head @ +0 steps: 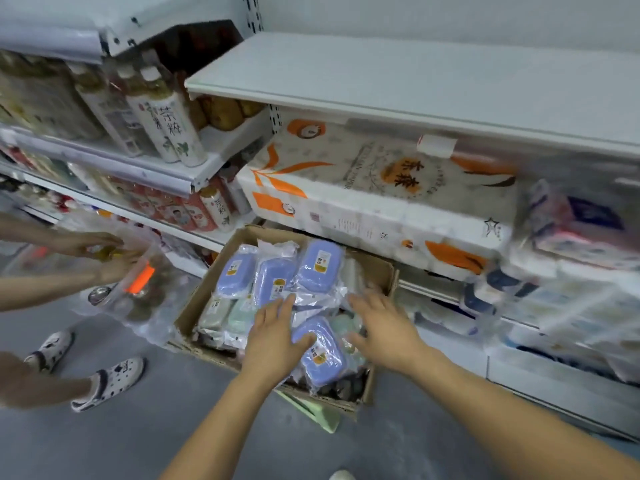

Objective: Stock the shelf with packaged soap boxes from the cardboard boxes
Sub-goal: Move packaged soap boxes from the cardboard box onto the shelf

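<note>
I had both hands down over the open cardboard box (375,268) on the floor. My left hand (273,337) lay with fingers spread and fairly straight, the thumb resting against the edge of the nearest purple soap box (320,351); it pressed the pack, it did not pinch it. My right hand (384,327) hovered just right of that pack, fingers splayed, holding nothing.

The step, as I judged it, was gathering a pack to lift. To do it well I wanted the two hands closing on the pack from either side, gripping the hard case and not the loose plastic wrap (311,303) beyond my fingertips, which looked likely to slip or tear. The empty white shelf (398,84) stood well above and beyond both hands, so a firm hold mattered.

Counted: four purple soap boxes were plain, one under my left thumb and three standing beyond my fingertips (320,268). To the left of my left hand lay at least two pale green packs (225,311); more showed under my right hand, too covered to count. One cardboard box was in view. Another person's two hands (104,252) worked well off to the left.
</note>
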`<state>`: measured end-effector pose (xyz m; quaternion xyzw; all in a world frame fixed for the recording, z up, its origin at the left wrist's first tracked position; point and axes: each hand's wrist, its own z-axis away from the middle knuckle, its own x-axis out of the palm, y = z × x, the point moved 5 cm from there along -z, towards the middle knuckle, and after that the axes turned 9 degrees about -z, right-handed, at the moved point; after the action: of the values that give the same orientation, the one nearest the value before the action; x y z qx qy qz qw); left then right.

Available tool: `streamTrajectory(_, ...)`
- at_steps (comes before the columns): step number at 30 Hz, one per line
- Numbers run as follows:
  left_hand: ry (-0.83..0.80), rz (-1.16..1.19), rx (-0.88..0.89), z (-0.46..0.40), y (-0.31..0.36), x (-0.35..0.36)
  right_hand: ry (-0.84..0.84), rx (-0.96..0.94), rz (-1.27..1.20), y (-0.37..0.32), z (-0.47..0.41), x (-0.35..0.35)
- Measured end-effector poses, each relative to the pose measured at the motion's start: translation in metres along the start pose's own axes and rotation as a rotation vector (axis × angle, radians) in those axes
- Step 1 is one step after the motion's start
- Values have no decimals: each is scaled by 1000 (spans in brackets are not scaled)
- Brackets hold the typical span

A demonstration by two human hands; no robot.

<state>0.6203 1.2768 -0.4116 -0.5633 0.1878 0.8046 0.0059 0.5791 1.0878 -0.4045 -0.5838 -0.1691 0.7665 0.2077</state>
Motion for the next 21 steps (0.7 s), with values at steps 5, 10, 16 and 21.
streamTrajectory(5,285,-58,232,32,122,-64,344,-106,93,36,75,-122)
streamTrajectory(10,565,-86,495,69,276,-104,655,-124,152,102,179,-234)
streamTrajectory(16,674,-39,755,111,464,-101,899,-51,230,201,303,-338)
streamTrajectory(21,589,95,887,127,592,-76,971,140,289,299,386,-398)
